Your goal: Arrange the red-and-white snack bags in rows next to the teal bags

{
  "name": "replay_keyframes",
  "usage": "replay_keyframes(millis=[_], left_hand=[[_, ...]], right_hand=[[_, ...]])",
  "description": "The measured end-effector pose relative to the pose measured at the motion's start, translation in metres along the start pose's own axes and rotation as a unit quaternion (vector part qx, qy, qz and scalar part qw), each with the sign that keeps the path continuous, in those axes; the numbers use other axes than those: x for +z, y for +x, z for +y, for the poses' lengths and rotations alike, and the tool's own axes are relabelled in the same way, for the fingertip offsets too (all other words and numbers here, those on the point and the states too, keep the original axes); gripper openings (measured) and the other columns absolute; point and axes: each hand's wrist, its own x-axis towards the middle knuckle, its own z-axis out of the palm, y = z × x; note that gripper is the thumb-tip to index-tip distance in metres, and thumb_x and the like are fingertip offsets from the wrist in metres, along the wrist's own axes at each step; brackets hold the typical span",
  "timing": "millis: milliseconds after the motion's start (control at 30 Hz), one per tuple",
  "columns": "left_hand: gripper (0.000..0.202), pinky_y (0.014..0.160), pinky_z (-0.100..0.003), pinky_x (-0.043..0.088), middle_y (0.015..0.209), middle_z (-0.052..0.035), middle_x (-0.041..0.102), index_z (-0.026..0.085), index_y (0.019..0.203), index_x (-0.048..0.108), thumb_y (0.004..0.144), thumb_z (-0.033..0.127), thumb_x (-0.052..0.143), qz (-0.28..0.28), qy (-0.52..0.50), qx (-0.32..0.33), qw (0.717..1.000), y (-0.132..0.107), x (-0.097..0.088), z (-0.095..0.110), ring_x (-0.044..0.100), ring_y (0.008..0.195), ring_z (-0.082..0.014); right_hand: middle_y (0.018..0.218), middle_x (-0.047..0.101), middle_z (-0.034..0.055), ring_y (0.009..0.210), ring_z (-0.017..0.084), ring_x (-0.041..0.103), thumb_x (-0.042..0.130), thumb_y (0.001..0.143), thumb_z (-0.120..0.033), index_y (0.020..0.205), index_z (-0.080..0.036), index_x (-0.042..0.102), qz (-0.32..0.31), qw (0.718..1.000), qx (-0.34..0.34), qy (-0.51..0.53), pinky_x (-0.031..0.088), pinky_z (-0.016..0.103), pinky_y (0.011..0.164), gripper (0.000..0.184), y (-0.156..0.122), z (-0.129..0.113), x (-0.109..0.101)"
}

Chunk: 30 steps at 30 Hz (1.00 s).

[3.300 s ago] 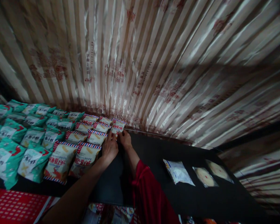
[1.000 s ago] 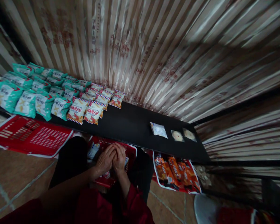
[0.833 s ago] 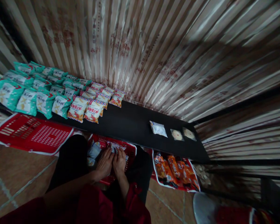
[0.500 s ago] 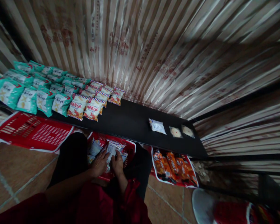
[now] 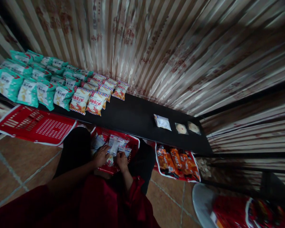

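My left hand (image 5: 101, 156) and my right hand (image 5: 122, 161) are both inside a red basket (image 5: 136, 142) between my knees. A pale snack packet (image 5: 114, 147) lies between them. The left fingers close on its left side; the right fingers are curled at its lower right edge, their tips partly hidden. More small packets with striped edges (image 5: 125, 151) lie around the hands in the basket. On the black shelf beyond, several white and orange snack packets (image 5: 95, 104) stand in rows.
Teal snack bags (image 5: 28, 93) fill the left of the black shelf (image 5: 133, 117). At its right lie a white packet (image 5: 162, 122) and two round wrapped pieces (image 5: 181, 128). Below are a red basket (image 5: 35, 125) and one with orange packs (image 5: 177, 161). A grey stool (image 5: 200, 202) stands lower right.
The view has tilted slightly, so the shelf sits higher in it. Both hands stay in the basket at the packet; the right hand has drawn slightly away to the right, showing more of it.
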Motion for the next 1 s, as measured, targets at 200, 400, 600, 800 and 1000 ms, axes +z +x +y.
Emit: replay_keyframes(millis=[200, 400, 600, 800, 1000], left_hand=[[0.041, 0.102, -0.040, 0.042, 0.125, -0.0122, 0.059, 0.014, 0.121, 0.055, 0.082, 0.025, 0.049, 0.030, -0.026, -0.021, 0.999, 0.004, 0.003, -0.005, 0.052, 0.120, -0.0230], [0.046, 0.108, -0.033, 0.034, 0.134, -0.0113, 0.052, 0.013, 0.121, 0.055, 0.076, 0.011, 0.049, 0.025, -0.041, -0.058, 0.997, 0.001, -0.002, -0.002, 0.046, 0.125, -0.0194], [0.044, 0.106, -0.037, 0.033, 0.126, -0.0168, 0.055, 0.007, 0.118, 0.055, 0.074, 0.006, 0.047, 0.025, -0.048, -0.131, 0.990, -0.008, -0.014, 0.008, 0.049, 0.121, -0.0244], [0.041, 0.101, -0.032, 0.036, 0.124, -0.0165, 0.057, 0.006, 0.121, 0.051, 0.082, 0.012, 0.041, -0.003, -0.090, -0.149, 0.985, -0.008, -0.030, 0.015, 0.053, 0.115, -0.0217], [0.028, 0.093, -0.030, 0.041, 0.105, -0.0079, 0.068, 0.015, 0.098, 0.064, 0.078, 0.014, 0.044, -0.066, -0.151, -0.180, 0.970, -0.001, -0.034, 0.009, 0.060, 0.102, -0.0199]], right_hand=[[0.092, 0.071, 0.0134, 0.087, 0.021, 0.067, 0.053, 0.071, -0.007, 0.092, -0.013, 0.067, -0.097, 0.993, -0.014, -0.067, 0.047, 0.027, 0.076, 0.026, -0.015, -0.004, -0.005], [0.106, 0.067, 0.0180, 0.096, 0.023, 0.064, 0.053, 0.070, -0.004, 0.103, -0.009, 0.065, -0.138, 0.985, -0.031, -0.100, 0.045, 0.029, 0.081, 0.036, -0.022, -0.012, -0.012], [0.106, 0.067, 0.0163, 0.098, 0.025, 0.063, 0.058, 0.071, -0.012, 0.109, -0.011, 0.061, -0.180, 0.968, -0.052, -0.167, 0.044, 0.029, 0.078, 0.038, -0.038, -0.027, -0.032], [0.094, 0.068, 0.0079, 0.087, 0.021, 0.064, 0.058, 0.069, -0.012, 0.099, -0.017, 0.061, -0.204, 0.961, -0.104, -0.153, 0.042, 0.026, 0.074, 0.031, -0.048, -0.037, -0.064], [0.108, 0.063, 0.0120, 0.096, 0.021, 0.060, 0.053, 0.070, -0.009, 0.110, -0.013, 0.059, -0.234, 0.932, -0.228, -0.156, 0.042, 0.026, 0.082, 0.041, -0.067, -0.054, -0.084]])
